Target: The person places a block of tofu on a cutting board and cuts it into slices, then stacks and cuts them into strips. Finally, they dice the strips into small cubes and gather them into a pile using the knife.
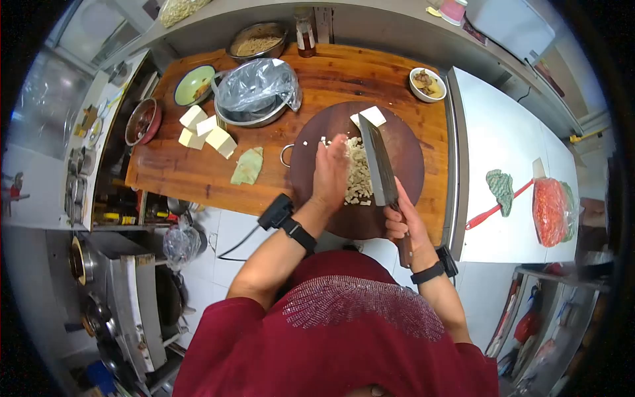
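Observation:
My right hand (408, 221) is wrapped around the handle of a cleaver (377, 159), whose broad blade points away from me over a round dark cutting board (405, 142). Just left of the blade lies a pile of small pale diced pieces (358, 177); their kind is hard to make out. My left hand (330, 173) is on the pile's other side, fingers stretched out and palm facing the blade, holding nothing. A white block (372, 116), which looks like tofu, lies near the blade's far end.
Several white blocks (221, 141) and a crumpled greenish cloth (247, 166) lie on the wooden table (278, 188). A plastic-covered metal bowl (258, 89), a green bowl (194, 86) and a jar (305, 36) stand farther back. A white bowl (427, 85) of food sits at right.

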The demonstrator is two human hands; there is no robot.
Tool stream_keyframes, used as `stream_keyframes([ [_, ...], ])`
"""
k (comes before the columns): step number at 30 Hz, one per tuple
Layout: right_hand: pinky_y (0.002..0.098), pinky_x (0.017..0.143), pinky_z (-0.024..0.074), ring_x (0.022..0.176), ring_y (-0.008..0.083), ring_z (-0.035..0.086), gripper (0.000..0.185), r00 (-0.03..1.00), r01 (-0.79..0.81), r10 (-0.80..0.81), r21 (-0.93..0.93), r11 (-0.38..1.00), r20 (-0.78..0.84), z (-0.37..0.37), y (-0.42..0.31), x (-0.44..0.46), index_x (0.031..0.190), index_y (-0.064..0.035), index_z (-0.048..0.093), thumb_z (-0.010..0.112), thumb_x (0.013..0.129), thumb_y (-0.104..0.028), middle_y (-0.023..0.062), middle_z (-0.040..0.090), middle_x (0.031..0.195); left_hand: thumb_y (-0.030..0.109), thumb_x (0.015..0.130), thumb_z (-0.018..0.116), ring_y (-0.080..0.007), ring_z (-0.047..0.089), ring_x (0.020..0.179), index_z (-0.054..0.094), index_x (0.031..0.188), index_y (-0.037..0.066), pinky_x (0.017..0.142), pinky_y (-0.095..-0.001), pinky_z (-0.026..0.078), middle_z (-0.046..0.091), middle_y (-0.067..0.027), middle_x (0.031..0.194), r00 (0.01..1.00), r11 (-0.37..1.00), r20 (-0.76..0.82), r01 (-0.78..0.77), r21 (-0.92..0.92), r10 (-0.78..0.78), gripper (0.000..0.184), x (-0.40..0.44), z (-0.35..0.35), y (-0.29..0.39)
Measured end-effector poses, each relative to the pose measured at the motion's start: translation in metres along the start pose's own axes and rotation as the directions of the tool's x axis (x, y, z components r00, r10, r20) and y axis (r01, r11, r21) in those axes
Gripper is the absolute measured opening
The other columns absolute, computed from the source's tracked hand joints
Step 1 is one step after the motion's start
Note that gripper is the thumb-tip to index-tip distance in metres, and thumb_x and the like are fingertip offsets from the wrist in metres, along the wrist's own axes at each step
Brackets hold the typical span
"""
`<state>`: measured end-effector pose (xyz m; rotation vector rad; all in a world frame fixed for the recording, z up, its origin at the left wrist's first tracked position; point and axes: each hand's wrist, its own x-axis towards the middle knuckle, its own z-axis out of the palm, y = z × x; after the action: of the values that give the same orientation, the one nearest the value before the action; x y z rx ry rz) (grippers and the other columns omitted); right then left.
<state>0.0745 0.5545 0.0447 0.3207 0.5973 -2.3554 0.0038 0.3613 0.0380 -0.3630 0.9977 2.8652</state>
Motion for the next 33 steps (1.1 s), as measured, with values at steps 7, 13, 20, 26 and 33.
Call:
stream_keyframes([
  [7, 0.0164, 0.036, 0.0249, 0.044, 0.0035, 0.027, 0.054, 0.982, 0.079, -0.101, -0.134, 0.988, -0.162, 0.044, 0.052, 0.025, 0.143, -0.0395, 0.018, 0.043, 0.098, -0.028, -0.0009, 0.036, 0.069, 0.058, 0.091, 0.018, -0.0301, 0.051, 0.110, 0.046, 0.126, -0.001, 0.099, -0.0421, 0.038, 0.056, -0.0148, 0.117, 0.903, 0.818, 0.201, 0.428, -0.384, -0.379, 0.074, -0.018, -0.009, 0.010],
  [13, 0.0207, 0.039, 0.0310, 0.045, 0.0081, 0.033, 0.056, 0.959, 0.069, -0.125, -0.222, 0.973, -0.253, 0.042, 0.071, 0.006, 0.144, -0.0353, 0.020, 0.045, 0.096, -0.021, 0.0028, 0.042, 0.068, 0.057, 0.091, 0.020, -0.0321, 0.055, 0.102, 0.051, 0.117, 0.001, 0.092, -0.0463, 0.043, 0.058, -0.0171, 0.108, 0.843, 0.745, 0.228, 0.538, -0.396, -0.487, 0.068, 0.006, -0.026, 0.028],
  [20, 0.0230, 0.039, 0.0342, 0.041, 0.0094, 0.038, 0.064, 0.878, 0.015, -0.220, -0.436, 0.900, -0.425, 0.042, 0.103, -0.046, 0.146, -0.0241, 0.019, 0.049, 0.091, -0.010, 0.0038, 0.045, 0.064, 0.041, 0.095, 0.035, -0.0252, 0.053, 0.108, 0.051, 0.117, -0.003, 0.085, -0.0351, 0.046, 0.057, -0.0138, 0.120, 0.869, 0.796, 0.093, 0.485, -0.362, -0.486, 0.051, 0.043, -0.049, 0.023],
  [26, 0.0237, 0.037, 0.0365, 0.041, 0.0097, 0.041, 0.070, 0.731, 0.176, -0.442, -0.483, 0.858, -0.520, -0.007, 0.144, -0.070, 0.147, -0.0231, 0.013, 0.051, 0.091, -0.007, 0.0031, 0.047, 0.063, 0.025, 0.093, 0.044, -0.0240, 0.053, 0.110, 0.056, 0.115, 0.000, 0.092, -0.0314, 0.041, 0.059, -0.0133, 0.116, 0.894, 0.697, 0.439, -0.257, 0.670, -0.092, 0.036, 0.070, -0.064, 0.038],
  [33, 0.0241, 0.036, 0.0400, 0.041, 0.0096, 0.044, 0.070, 0.620, 0.205, -0.541, -0.549, 0.811, -0.568, -0.027, 0.163, -0.058, 0.147, -0.0213, 0.010, 0.051, 0.092, -0.009, 0.0024, 0.047, 0.063, 0.014, 0.089, 0.049, -0.0313, 0.056, 0.103, 0.060, 0.104, -0.003, 0.092, -0.0348, 0.042, 0.060, -0.0179, 0.108, 0.699, 0.218, 0.693, -0.715, 0.664, 0.179, 0.025, 0.096, -0.100, 0.042],
])
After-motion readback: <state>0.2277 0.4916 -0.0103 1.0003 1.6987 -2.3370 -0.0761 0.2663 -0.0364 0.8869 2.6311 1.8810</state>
